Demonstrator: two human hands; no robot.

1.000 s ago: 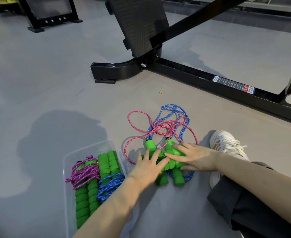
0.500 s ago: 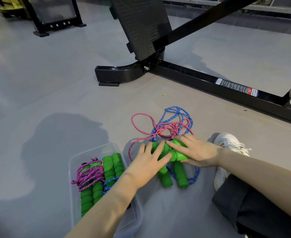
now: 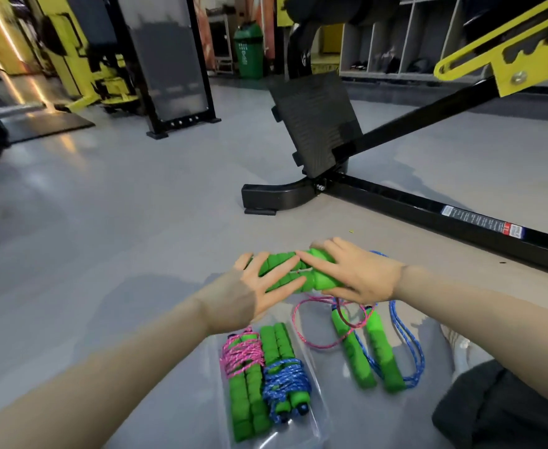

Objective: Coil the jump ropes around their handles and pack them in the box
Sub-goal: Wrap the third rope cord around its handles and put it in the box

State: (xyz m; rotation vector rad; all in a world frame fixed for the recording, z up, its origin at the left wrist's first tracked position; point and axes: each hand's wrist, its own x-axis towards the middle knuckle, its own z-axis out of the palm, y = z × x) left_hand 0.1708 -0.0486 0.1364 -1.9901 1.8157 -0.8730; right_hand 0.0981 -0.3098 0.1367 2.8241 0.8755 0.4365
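Jump rope handles [image 3: 282, 273]: paired green cylinders of ribbed foam, side by side, held above the floor [image 3: 104, 238] between both hands.
Left hand [image 3: 253, 286]: grip wide; we note straight, spread fingers pressed on the foam.
Right hand [image 3: 360, 277]: grip curled round the pair's other end.
Box [image 3: 318, 426]: clear plastic, rectangular, on the grey floor; holds a pink-wound bundle [image 3: 243, 358] and a blue-wound bundle [image 3: 285, 380].
Loose handles [image 3: 355, 358]: same foam, lying beside the box; braided pink cord [image 3: 322, 347] and blue cord [image 3: 395, 315] trail in loops.
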